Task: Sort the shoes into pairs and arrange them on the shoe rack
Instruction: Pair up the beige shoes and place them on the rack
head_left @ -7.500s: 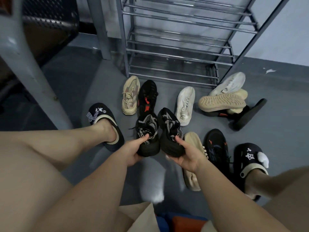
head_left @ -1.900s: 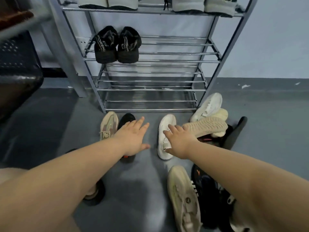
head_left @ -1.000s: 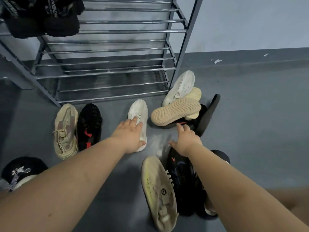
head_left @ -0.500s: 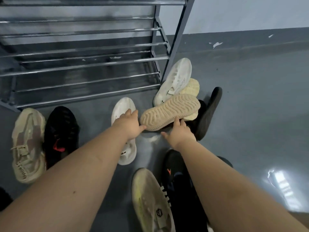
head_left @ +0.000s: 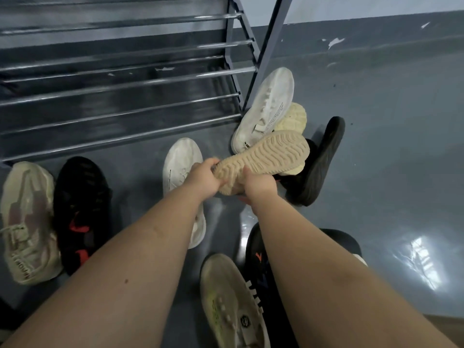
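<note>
Risk of disturbing the pile is the main concern: the beige shoe (head_left: 263,160), sole up, lies across a heap beside the shoe rack (head_left: 253,59) corner post, and it rests on a white sneaker (head_left: 266,111), a pale yellow shoe (head_left: 293,116) and a black shoe (head_left: 319,162). Lifting it quickly would probably drag or tip those shoes, sliding them further under one another. A second risk is a mismatched pairing: two similar beige shoes lie apart, a beige laced sneaker (head_left: 25,222) at far left and a beige sneaker with a round logo (head_left: 231,305) nearest the camera. Judged from tone alone, either could be taken for the mate; the uppers should be compared first.

The left hand (head_left: 204,178) grasps the heel end of the beige shoe, fingers curled over the edge. The right hand (head_left: 258,183) grasps the same end from the other side, thumb on the sole.

The sole shows a wavy ribbed tread, uniformly tan. Its upper is hidden.
</note>
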`<state>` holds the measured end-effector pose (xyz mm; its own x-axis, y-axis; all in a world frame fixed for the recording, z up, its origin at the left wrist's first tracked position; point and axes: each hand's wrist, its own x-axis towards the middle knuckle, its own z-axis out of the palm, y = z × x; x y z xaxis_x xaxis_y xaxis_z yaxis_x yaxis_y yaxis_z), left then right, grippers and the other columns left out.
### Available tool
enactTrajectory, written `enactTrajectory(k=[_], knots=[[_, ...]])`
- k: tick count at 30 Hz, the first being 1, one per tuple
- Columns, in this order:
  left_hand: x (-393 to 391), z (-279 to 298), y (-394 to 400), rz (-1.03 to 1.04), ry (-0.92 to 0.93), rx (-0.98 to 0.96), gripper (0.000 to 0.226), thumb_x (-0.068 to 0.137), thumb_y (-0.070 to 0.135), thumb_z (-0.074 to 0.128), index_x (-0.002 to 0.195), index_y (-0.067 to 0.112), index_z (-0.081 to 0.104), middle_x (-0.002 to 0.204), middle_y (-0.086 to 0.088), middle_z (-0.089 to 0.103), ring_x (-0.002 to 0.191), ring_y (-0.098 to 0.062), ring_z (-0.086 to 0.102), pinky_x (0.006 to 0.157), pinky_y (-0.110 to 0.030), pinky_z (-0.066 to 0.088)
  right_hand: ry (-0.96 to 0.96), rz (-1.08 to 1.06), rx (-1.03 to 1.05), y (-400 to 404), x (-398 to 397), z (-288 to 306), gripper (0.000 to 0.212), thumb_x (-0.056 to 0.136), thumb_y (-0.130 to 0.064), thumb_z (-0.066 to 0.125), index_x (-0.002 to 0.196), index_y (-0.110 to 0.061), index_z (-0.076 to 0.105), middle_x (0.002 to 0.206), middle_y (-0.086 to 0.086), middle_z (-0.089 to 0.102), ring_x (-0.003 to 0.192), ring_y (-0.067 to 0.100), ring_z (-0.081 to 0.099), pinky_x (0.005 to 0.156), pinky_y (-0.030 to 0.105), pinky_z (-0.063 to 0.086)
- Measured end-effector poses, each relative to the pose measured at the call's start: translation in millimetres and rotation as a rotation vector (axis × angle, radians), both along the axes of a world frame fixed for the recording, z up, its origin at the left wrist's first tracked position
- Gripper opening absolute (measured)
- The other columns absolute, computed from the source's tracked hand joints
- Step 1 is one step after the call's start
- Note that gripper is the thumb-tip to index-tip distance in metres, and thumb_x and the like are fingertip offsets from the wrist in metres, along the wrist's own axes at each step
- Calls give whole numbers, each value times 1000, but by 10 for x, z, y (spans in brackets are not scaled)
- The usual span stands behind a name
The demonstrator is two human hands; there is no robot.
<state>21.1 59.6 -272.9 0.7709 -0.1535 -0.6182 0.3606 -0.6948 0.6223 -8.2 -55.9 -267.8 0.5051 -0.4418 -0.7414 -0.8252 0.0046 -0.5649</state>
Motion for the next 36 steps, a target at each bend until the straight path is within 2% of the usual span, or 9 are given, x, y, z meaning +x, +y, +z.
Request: enactTrajectory(k=[4, 9, 15, 18, 20, 22, 26, 30, 36], knots=[[-63, 60, 20, -12, -68, -74, 47, 79, 14, 73, 120, 22, 51, 121, -8, 55, 101, -25, 58, 84, -30, 49, -3, -221, 128, 15, -35, 75, 74, 79, -50, 67, 130, -1, 46, 116, 10, 58, 107, 31, 61, 91, 44, 54], [-187, 279, 77, -23, -117, -225, 43, 76, 7, 73, 102, 30, 48, 103, 4, 56, 90, -19, 58, 81, -37, 54, -62, -333, 281, 58, -143, 313, 83, 71, -55, 73, 132, -6, 45, 111, 7, 59, 97, 25, 61, 84, 38, 55], [-451, 593, 346, 65, -283, -278, 64, 71, 3, 77, 123, 28, 50, 108, 7, 58, 91, -11, 59, 70, -12, 49, -151, -337, 525, 293, -344, 542, 48, 76, -41, 75, 108, -9, 57, 113, 13, 67, 93, 28, 68, 81, 39, 56], [-699, 720, 546, 132, -293, -316, 81, 68, 2, 80, 137, 24, 43, 115, 3, 59, 100, -10, 59, 79, -6, 46, -167, -241, 553, 417, -516, 671, 36, 81, -38, 70, 101, -11, 58, 103, 10, 67, 89, 26, 67, 76, 38, 55], [-895, 769, 694, 199, -262, -349, 84, 67, 15, 83, 140, 23, 41, 122, 3, 58, 110, -13, 57, 95, -21, 46, -179, -159, 547, 487, -662, 790, 27, 84, -37, 68, 94, -13, 59, 96, 8, 67, 88, 23, 66, 72, 37, 55], [-1095, 838, 825, 297, -188, -363, 86, 65, 45, 80, 139, 25, 42, 133, 4, 53, 121, -12, 51, 104, -31, 42, -198, -117, 582, 542, -805, 914, 23, 84, -35, 67, 92, -15, 59, 97, 6, 66, 95, 22, 64, 87, 42, 54], [-1445, 1143, 1065, 465, 244, -508, 70, 80, 75, 39, 129, 28, 54, 127, -1, 60, 115, -24, 57, 85, -34, 46, -206, -14, 644, 749, -1086, 1153, 33, 84, -36, 67, 108, -14, 59, 108, 8, 63, 99, 22, 62, 94, 44, 51], [-1751, 1360, 1353, 489, 420, -709, 72, 84, 74, 28, 122, 22, 59, 119, -11, 66, 102, -27, 66, 78, -36, 54, -197, 80, 707, 1070, -1403, 1319, 38, 84, -36, 64, 117, -17, 59, 106, 6, 64, 104, 26, 62, 84, 41, 54], [-2213, 1569, 1623, 702, 186, -863, 23, 92, 31, 54, 99, 13, 65, 101, -9, 68, 82, -18, 68, 66, -27, 60, -249, 198, 658, 1318, -1703, 1498, 24, 92, -31, 56, 111, -15, 58, 96, 3, 63, 100, 23, 59, 83, 40, 52]])
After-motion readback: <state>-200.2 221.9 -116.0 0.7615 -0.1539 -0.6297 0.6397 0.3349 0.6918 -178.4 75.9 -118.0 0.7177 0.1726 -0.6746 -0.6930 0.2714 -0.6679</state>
